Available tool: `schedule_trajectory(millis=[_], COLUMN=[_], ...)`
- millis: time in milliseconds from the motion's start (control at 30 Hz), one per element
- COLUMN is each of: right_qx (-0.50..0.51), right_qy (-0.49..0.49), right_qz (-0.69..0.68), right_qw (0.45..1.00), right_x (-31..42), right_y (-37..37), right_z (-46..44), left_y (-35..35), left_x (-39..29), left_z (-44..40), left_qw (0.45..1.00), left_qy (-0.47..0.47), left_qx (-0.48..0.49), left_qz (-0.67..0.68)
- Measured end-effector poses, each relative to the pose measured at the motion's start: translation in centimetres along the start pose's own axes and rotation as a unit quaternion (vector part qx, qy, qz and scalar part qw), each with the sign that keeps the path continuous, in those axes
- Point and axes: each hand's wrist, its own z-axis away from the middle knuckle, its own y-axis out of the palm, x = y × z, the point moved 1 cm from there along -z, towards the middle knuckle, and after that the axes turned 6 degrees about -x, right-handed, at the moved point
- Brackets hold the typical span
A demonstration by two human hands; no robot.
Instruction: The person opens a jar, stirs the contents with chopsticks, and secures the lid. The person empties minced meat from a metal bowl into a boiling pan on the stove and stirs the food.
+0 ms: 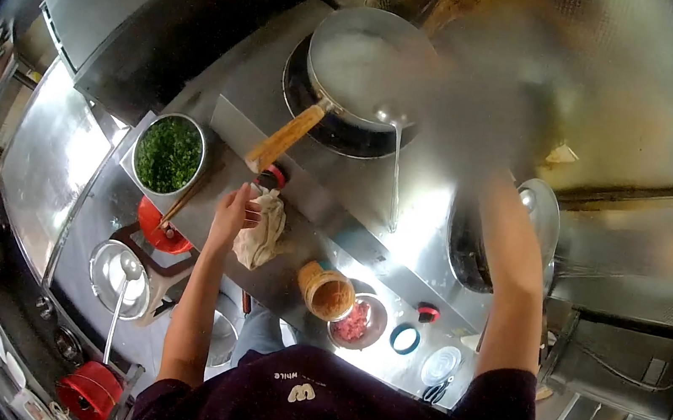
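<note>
Stainless counter (pixel 248 109) fills the middle of a steamy kitchen, with a wide wok (pixel 357 51) on its black burner (pixel 354 140) at twelve o'clock, wooden handle pointing toward eight. From between three and four o'clock the right forearm (pixel 519 276) stretches up into a grey blur that swallows the right hand, so I cannot tell what it grasps, if anything. Between nine and ten stands a metal pot (pixel 199 171) of chopped greens. At eight o'clock lies a cloth (pixel 263 239), and the left hand (pixel 234 212), its fingers bent, meets the cloth's left side; whether it pinches the fabric or only rests there is unclear. Good handling, I judge, means gathering the folds beneath every finger, with the loose end kept off the burner. The cloth looks cream-coloured, limp and crumpled, bunched lengthwise into soft ridges. Near six o'clock sits a tilted brown jar (pixel 312 279); smaller, above the cloth, is a red knob (pixel 277 174).
</note>
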Motion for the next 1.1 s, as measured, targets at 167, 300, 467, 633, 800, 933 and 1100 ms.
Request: schedule_trajectory(millis=[167, 300, 467, 633, 800, 933, 1100], right_qx=[-0.002, -0.026, 0.024, -0.111, -0.011, -0.061, -0.012], right_qy=[0.091, -0.006, 0.068, -0.017, -0.188, -0.044, 0.007], right_qz=[0.054, 0.041, 0.178, -0.011, 0.058, -0.015, -0.013], right_qw=[0.994, 0.999, 0.981, 0.994, 0.980, 0.997, 1.000], right_x=[6.6, 7.1, 5.7, 7.4, 3.0, 4.6, 5.6], right_y=[-1.7, 0.1, -1.5, 1.0, 1.6, 0.7, -1.1], right_z=[2.2, 2.2, 0.5, 1.6, 1.2, 1.1, 1.8], left_y=[2.3, 3.3, 3.1, 2.9, 1.2, -0.1, -1.4], left_x=[1.1, 0.8, 1.6, 1.0, 1.1, 1.8, 3.1], left_z=[-2.6, -3.7, -4.0, -3.2, -0.3, 2.1, 4.1], left_qw=[0.998, 0.991, 0.996, 0.999, 0.995, 0.995, 0.997], left_qy=[0.046, 0.109, 0.088, 0.029, 0.086, 0.095, 0.077], left_qx=[0.017, -0.020, -0.019, 0.015, -0.049, -0.015, -0.010], left_qz=[-0.049, -0.079, -0.024, 0.016, -0.009, 0.006, -0.020])
